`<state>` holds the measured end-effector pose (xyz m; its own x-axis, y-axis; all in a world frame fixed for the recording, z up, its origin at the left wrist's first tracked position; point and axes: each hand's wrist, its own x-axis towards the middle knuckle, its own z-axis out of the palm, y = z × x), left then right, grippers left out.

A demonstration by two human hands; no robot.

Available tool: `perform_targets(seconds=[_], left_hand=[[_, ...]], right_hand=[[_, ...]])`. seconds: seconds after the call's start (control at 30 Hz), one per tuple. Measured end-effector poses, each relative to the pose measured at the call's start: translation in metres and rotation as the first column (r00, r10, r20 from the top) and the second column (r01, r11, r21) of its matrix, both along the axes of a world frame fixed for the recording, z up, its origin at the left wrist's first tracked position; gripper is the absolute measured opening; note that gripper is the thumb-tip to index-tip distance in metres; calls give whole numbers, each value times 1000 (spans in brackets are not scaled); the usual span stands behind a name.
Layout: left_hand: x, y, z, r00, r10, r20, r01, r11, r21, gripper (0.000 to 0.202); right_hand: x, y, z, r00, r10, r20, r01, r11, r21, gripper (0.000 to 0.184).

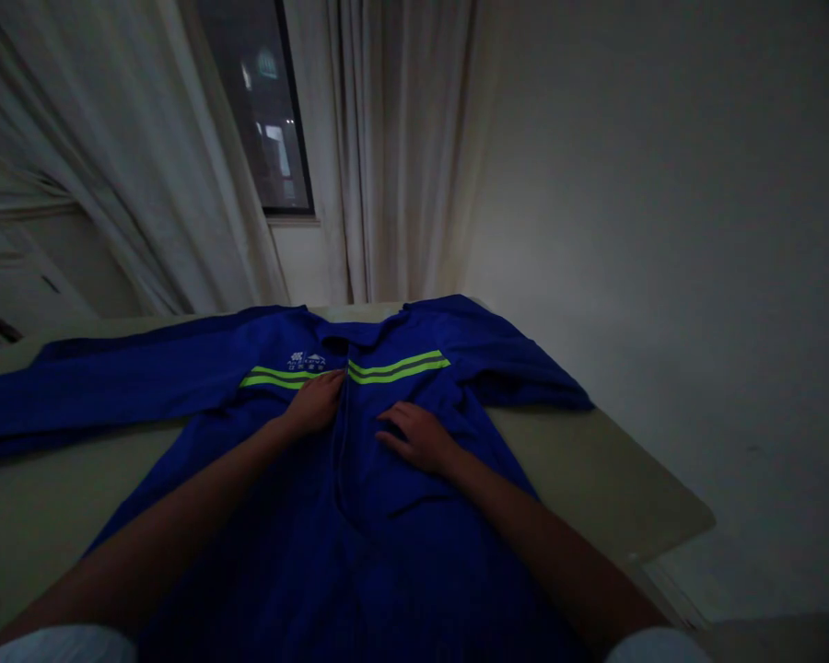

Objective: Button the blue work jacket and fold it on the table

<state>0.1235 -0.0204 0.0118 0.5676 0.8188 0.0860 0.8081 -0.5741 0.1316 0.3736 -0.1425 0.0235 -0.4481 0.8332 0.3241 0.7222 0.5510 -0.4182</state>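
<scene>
A blue work jacket (401,497) lies front side up, with its collar at the far end and its sleeves spread to both sides. Yellow-green reflective strips (399,368) cross the chest, and a white printed logo (306,360) sits above the left strip. At the front opening, just under the left strip, my left hand (320,402) has its fingers closed at the placket edge; the fingertips are partly hidden. My right hand (418,437) rests on the chest right of the opening, fingers slightly apart, holding nothing.
Under the jacket is a pale greenish table (594,470), its rounded corner to the right. A white wall (663,230) rises on the right. Behind the table hang light curtains (401,147) beside a dark window (262,110). A white cabinet (20,267) stands at the left.
</scene>
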Motion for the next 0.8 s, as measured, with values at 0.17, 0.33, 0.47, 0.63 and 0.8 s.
perform_targets(seconds=[0.17, 0.33, 0.47, 0.63, 0.8], left_hand=[[4, -43, 2, 988, 124, -89, -132, 987, -90, 61], [23, -65, 9, 976, 216, -29, -218, 968, -123, 62], [13, -97, 21, 977, 214, 9, -212, 972, -105, 59], [-24, -159, 5, 999, 29, 39, -23, 989, -148, 63], [-40, -187, -8, 944, -194, 267, 196, 980, 19, 38]], right_hand=[[-47, -50, 24, 982, -53, 180, 68, 995, -78, 34], [-90, -81, 34, 972, -133, 194, 171, 966, -196, 33], [-55, -100, 37, 925, -296, -237, 215, 925, -315, 53], [-22, -138, 27, 943, -235, -237, 155, 937, -312, 41], [-37, -129, 13, 944, -271, -186, 217, 939, -265, 53]])
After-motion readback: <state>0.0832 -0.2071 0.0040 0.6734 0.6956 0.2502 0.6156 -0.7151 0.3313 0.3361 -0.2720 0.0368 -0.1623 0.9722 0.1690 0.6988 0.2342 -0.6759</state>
